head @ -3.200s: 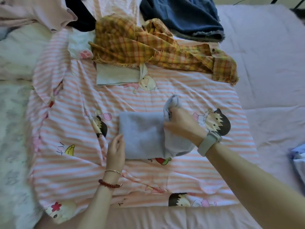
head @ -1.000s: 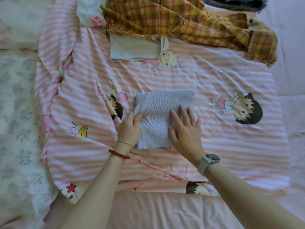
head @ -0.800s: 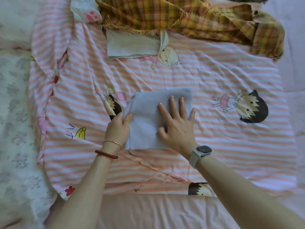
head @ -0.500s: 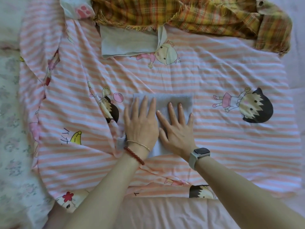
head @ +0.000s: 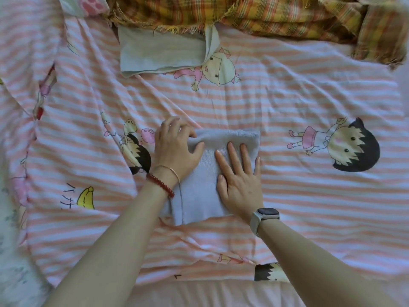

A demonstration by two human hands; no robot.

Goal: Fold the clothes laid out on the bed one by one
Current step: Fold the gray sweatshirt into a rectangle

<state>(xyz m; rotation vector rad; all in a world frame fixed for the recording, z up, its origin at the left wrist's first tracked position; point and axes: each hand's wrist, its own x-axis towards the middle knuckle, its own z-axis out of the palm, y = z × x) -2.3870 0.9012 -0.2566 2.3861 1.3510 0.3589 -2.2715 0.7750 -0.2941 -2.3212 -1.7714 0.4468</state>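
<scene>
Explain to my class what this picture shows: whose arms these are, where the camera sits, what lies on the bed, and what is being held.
The arms belong to a person, not a machine. The camera is worn on the head, looking down. A folded grey garment lies on a pink striped cartoon sheet. The right hand presses flat on it; the left hand rests on its left edge with fingers curled. Nothing is lifted. Behind lie a yellow plaid shirt and a pale cloth.

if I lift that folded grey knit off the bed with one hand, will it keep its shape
Probably not. The grey knit looks soft and thin, so it would likely droop and unfold. The right hand lies flat on it and the left hand curls over its edge; supporting it from beneath with both seems safer.
</scene>
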